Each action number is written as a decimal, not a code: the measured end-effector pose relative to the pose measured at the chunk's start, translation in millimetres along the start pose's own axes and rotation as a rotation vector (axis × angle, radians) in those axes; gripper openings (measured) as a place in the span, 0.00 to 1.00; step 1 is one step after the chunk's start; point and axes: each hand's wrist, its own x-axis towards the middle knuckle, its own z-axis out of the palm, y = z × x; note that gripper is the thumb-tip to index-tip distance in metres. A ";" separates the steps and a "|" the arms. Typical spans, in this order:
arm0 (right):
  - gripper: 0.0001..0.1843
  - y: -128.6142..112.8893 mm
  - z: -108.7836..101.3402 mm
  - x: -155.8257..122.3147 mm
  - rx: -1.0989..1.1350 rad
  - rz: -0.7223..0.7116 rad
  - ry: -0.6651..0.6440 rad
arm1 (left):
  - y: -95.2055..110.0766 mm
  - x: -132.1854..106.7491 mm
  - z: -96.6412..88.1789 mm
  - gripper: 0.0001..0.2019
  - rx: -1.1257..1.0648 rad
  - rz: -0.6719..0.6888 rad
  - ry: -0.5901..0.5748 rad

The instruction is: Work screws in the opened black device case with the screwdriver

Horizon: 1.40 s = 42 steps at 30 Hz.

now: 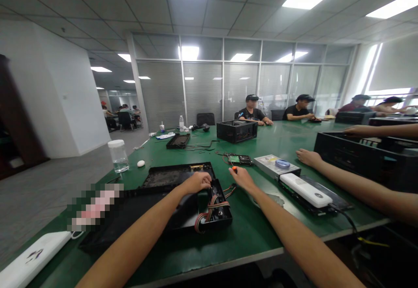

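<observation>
My right hand (pixel 244 179) is closed round a screwdriver with an orange handle (pixel 234 169). Its thin shaft points away from me, close to a small circuit board (pixel 240 159) with wires. My left hand (pixel 197 182) is over the right part of a black metal computer casing (pixel 179 218), fingers curled in; whatever they pinch is too small to make out. A bundle of striped ribbon wires (pixel 209 214) winds round the casing's right end, just below that hand. Behind it lies another dusty black panel (pixel 173 172).
To the right are a silver drive box (pixel 271 165) with a blue tape roll, a white power bank (pixel 305 190), a co-worker's arms and a black case (pixel 359 157). A clear jar (pixel 118 157) stands left. Another black case (pixel 237 130) sits farther back; people sit beyond.
</observation>
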 end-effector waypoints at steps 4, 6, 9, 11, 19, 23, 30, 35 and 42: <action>0.19 -0.7 -3.3 -0.3 -0.010 0.016 0.021 | -7.9 1.2 12.0 0.08 0.018 -0.034 0.100; 0.19 -0.9 -5.1 0.0 -0.018 0.032 0.033 | -8.6 1.1 14.5 0.09 0.060 -0.004 0.128; 0.19 -0.2 -5.7 0.7 -0.023 0.039 0.048 | -7.1 -0.2 16.1 0.10 0.144 0.053 0.108; 0.19 0.7 -4.4 1.2 -0.023 0.030 0.054 | -5.3 -1.8 15.8 0.11 0.207 0.095 0.071; 0.19 -0.8 -5.4 0.7 0.064 -0.003 0.056 | -4.1 -4.3 10.7 0.11 0.269 0.135 0.013; 0.17 -5.7 -9.8 0.5 0.196 -0.036 0.019 | -8.0 -3.0 11.0 0.11 0.228 0.179 0.012; 0.14 7.1 -12.4 8.1 0.152 -0.010 0.101 | -10.7 -3.0 11.9 0.09 0.225 0.134 0.027; 0.09 16.0 -35.8 15.2 0.362 -0.064 0.005 | -9.3 -2.1 12.0 0.09 0.214 0.094 0.027; 0.22 -15.3 -40.4 -0.3 0.430 -0.118 0.315 | -7.2 -2.1 11.7 0.08 0.191 0.060 0.053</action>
